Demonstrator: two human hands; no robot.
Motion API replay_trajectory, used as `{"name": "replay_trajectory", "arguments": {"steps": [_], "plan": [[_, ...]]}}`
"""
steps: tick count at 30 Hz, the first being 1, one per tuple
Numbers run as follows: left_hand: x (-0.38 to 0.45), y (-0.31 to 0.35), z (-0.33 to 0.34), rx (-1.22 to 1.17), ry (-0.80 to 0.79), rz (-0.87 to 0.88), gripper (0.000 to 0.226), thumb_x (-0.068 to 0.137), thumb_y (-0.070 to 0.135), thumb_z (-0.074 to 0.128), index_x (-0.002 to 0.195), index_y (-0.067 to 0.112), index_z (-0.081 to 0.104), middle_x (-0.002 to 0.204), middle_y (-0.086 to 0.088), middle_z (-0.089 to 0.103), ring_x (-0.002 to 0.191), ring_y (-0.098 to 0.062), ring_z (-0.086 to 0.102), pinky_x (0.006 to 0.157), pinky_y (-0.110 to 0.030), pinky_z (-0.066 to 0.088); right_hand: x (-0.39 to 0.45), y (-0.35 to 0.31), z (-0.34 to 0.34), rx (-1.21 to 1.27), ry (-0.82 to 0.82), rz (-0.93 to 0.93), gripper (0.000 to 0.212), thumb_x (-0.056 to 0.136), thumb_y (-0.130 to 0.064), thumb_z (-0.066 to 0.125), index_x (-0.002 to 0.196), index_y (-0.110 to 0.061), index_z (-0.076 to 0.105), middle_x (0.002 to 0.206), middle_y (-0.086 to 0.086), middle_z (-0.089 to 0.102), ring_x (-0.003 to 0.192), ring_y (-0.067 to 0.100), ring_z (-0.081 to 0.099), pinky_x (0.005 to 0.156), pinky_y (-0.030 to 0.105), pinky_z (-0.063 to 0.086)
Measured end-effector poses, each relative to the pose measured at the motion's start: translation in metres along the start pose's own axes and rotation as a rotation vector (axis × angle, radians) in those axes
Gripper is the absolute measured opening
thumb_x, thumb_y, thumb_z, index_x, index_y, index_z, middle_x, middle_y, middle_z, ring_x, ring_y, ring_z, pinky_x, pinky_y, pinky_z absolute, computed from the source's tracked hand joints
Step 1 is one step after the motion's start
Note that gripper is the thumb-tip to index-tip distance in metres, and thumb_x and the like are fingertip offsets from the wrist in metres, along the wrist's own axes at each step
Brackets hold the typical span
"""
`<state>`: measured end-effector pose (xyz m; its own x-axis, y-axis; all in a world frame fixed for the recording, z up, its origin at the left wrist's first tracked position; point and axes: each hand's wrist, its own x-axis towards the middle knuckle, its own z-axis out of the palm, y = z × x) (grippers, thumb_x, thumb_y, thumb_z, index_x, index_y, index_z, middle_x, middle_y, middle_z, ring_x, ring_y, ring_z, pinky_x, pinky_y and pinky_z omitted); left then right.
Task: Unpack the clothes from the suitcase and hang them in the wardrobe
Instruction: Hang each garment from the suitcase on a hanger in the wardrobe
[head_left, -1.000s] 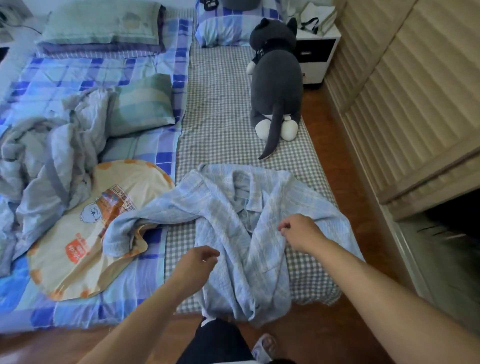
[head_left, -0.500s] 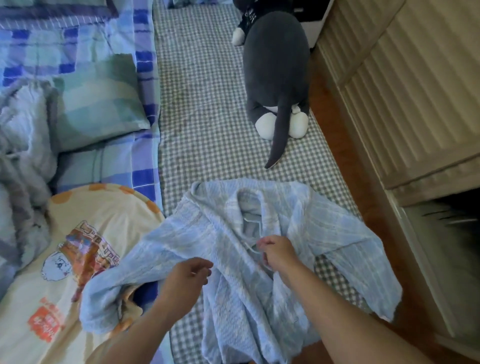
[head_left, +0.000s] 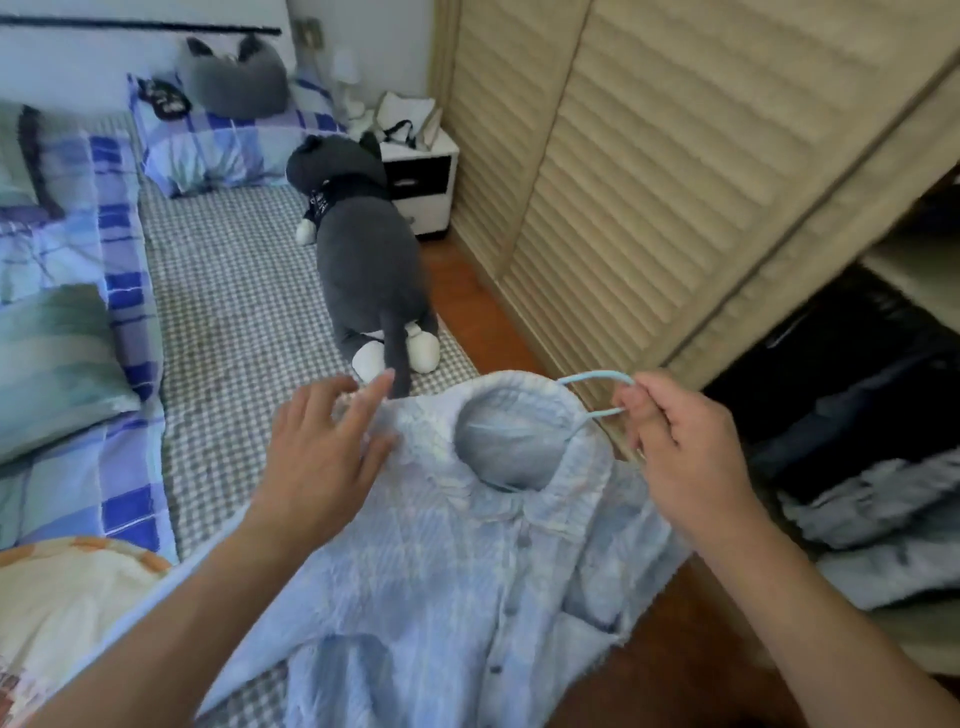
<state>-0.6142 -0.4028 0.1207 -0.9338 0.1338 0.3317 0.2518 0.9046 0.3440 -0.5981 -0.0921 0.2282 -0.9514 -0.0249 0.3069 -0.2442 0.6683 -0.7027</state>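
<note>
A light blue checked shirt (head_left: 441, 561) hangs on a pale blue hanger (head_left: 597, 379), lifted above the bed's near edge. My right hand (head_left: 675, 441) grips the hanger's hook beside the collar. My left hand (head_left: 322, 452) lies on the shirt's left shoulder with its fingers spread. The wardrobe (head_left: 675, 182) stands on the right with slatted beige doors; its open section (head_left: 857, 415) holds dark and grey clothes. No suitcase is in view.
A grey plush cat (head_left: 369, 260) lies on the checked bed sheet (head_left: 234, 312). Pillows (head_left: 52, 364) and a cream printed cushion (head_left: 62, 597) lie to the left. A white nightstand (head_left: 421, 176) stands at the bed's head. A strip of wooden floor (head_left: 467, 291) runs between bed and wardrobe.
The shirt lay flat on the bed with both hands at its front; now it is raised on a hanger held by my right hand. The view has swung towards the wardrobe.
</note>
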Motion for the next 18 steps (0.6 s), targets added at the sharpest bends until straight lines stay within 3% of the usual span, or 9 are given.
{"name": "replay_trajectory", "arguments": {"steps": [1, 3, 6, 9, 11, 14, 18], "plan": [[0.013, 0.023, -0.013, 0.001, 0.049, 0.038, 0.053, 0.099, 0.044, 0.048, 0.146, 0.02, 0.053, 0.128, -0.016, 0.054, 0.112, -0.037, 0.051, 0.096, -0.053, 0.041, -0.005, -0.005, -0.026, -0.02, 0.06, -0.043, 0.027, 0.102, -0.027, 0.045, 0.081, -0.023, 0.06, 0.068, -0.008, 0.057, 0.063, 0.005, 0.053, 0.06, 0.017, 0.04], [0.036, 0.079, -0.043, -0.036, -0.002, 0.172, 0.049, 0.102, 0.048, 0.04, 0.141, 0.026, 0.058, 0.116, -0.007, 0.063, 0.104, -0.031, 0.059, 0.09, -0.048, 0.047, -0.015, -0.015, -0.077, -0.073, 0.144, -0.133, 0.031, 0.101, -0.031, 0.042, 0.082, -0.017, 0.063, 0.071, -0.01, 0.058, 0.071, 0.005, 0.056, 0.067, 0.018, 0.041], [0.044, 0.175, -0.08, -0.021, -0.161, 0.312, 0.049, 0.098, 0.063, 0.018, 0.114, 0.039, 0.058, 0.084, 0.01, 0.069, 0.074, -0.018, 0.066, 0.065, -0.04, 0.054, -0.036, -0.032, -0.15, -0.039, 0.265, -0.19, 0.029, 0.103, -0.019, 0.046, 0.079, -0.014, 0.061, 0.074, -0.002, 0.057, 0.066, 0.006, 0.058, 0.062, 0.017, 0.044], [0.04, 0.258, -0.105, 0.03, 0.004, 0.496, 0.025, 0.098, 0.051, 0.03, 0.095, 0.032, 0.047, 0.07, 0.006, 0.057, 0.05, -0.024, 0.058, 0.045, -0.042, 0.05, -0.062, -0.048, -0.224, 0.048, 0.384, -0.211, 0.032, 0.104, -0.008, 0.047, 0.076, -0.02, 0.056, 0.075, 0.0, 0.055, 0.057, 0.006, 0.061, 0.056, 0.014, 0.047], [0.043, 0.308, -0.122, 0.04, 0.031, 0.525, 0.022, 0.095, 0.051, 0.028, 0.09, 0.032, 0.039, 0.074, 0.004, 0.055, 0.055, -0.031, 0.059, 0.048, -0.045, 0.05, -0.075, -0.061, -0.272, 0.089, 0.387, -0.209, 0.032, 0.105, -0.01, 0.045, 0.075, -0.02, 0.054, 0.075, -0.002, 0.054, 0.053, 0.011, 0.062, 0.053, 0.024, 0.052], [0.045, 0.381, -0.146, -0.13, -0.007, 0.512, 0.036, 0.09, 0.059, 0.017, 0.075, 0.031, 0.034, 0.08, 0.002, 0.06, 0.074, -0.035, 0.062, 0.065, -0.046, 0.05, -0.092, -0.077, -0.338, 0.095, 0.387, -0.206, 0.028, 0.105, -0.011, 0.046, 0.078, -0.013, 0.055, 0.069, 0.0, 0.054, 0.05, 0.014, 0.062, 0.049, 0.032, 0.052], [0.047, 0.462, -0.16, -0.315, -0.078, 0.451, 0.041, 0.105, 0.047, 0.038, 0.071, 0.024, 0.045, 0.076, 0.008, 0.06, 0.078, -0.022, 0.057, 0.072, -0.039, 0.045, -0.123, -0.082, -0.41, 0.063, 0.391, -0.206, 0.027, 0.104, -0.01, 0.048, 0.079, -0.012, 0.056, 0.06, 0.009, 0.058, 0.051, 0.017, 0.065, 0.051, 0.028, 0.052]]}}
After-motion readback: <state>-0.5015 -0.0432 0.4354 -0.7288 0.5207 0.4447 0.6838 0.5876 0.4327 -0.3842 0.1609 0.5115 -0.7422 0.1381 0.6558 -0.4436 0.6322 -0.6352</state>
